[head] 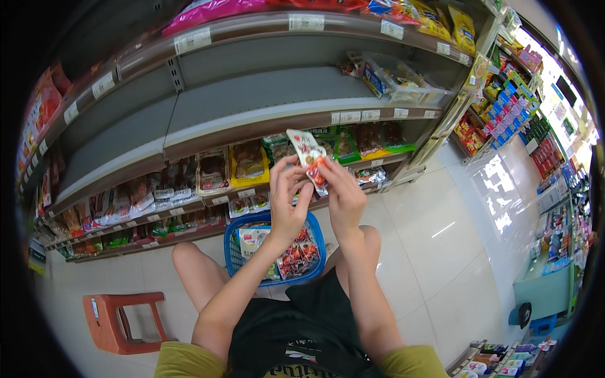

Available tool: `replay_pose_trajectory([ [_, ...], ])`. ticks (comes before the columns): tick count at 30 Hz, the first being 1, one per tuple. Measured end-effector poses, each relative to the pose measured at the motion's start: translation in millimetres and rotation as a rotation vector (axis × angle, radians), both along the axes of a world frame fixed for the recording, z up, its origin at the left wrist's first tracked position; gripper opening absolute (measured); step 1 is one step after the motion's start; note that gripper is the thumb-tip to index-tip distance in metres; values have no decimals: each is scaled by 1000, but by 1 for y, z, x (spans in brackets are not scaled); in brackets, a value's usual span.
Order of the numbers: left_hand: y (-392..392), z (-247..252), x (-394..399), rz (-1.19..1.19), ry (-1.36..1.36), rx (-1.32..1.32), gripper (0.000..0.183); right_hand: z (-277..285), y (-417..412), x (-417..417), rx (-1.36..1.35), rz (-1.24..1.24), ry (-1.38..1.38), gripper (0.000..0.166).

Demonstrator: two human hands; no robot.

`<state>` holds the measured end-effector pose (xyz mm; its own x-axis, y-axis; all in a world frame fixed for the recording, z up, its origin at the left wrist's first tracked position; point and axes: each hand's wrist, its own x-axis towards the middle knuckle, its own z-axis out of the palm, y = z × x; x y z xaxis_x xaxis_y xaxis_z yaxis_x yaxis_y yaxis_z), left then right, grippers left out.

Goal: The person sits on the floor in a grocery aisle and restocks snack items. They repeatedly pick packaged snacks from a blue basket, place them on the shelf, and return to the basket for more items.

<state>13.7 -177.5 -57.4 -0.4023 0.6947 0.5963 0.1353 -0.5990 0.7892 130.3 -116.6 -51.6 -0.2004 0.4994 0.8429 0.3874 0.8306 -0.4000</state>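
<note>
A white and red snack packet [307,146] is tilted in front of the shelves. My right hand [347,201] grips its lower right part between thumb and fingers. Close against the packet's left side is my left hand [289,203], fingers curled and thumb apart; whether the fingertips touch the packet is unclear. Below both hands, between my knees, stands a blue plastic basket [228,253]. It contains a white snack bag [253,241] and several red snack packets [300,255]. My forearms cover part of the basket.
Ahead runs a grey shelf [264,92] with a clear plastic bin [401,82] at its right. Packaged meat snacks [248,160] line the lower shelf. An orange plastic stool [106,323] lies on its side at left on the tiled floor [416,236]. More stocked shelving [501,113] is at right.
</note>
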Motion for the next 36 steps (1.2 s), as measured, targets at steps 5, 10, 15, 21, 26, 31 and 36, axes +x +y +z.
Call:
replay_pose_trajectory([
  [5, -27, -72, -8, -101, -214, -236, 32, -71, -29, 0, -112, 15, -133, 43],
  [10, -38, -154, -10, -50, -232, -440, 33, -142, -41, -7, -208, 51, -246, 38],
  [15, -38, -234, -21, -112, -476, -654, 38, -206, -49, -14, -462, 96, -290, 37],
  [21, -26, -299, -30, -47, -399, -793, 38, -262, -48, -16, -627, 82, -337, 34],
  [26, -19, -339, -46, -46, -179, -897, 38, -291, -41, -21, -695, 62, -331, 32],
  [31, -8, -338, -37, -55, 120, -971, 40, -302, -41, -17, -772, -52, -350, 36],
  [36, -3, -331, -32, -116, 448, -990, 45, -318, -36, -10, -724, -88, -500, 47],
])
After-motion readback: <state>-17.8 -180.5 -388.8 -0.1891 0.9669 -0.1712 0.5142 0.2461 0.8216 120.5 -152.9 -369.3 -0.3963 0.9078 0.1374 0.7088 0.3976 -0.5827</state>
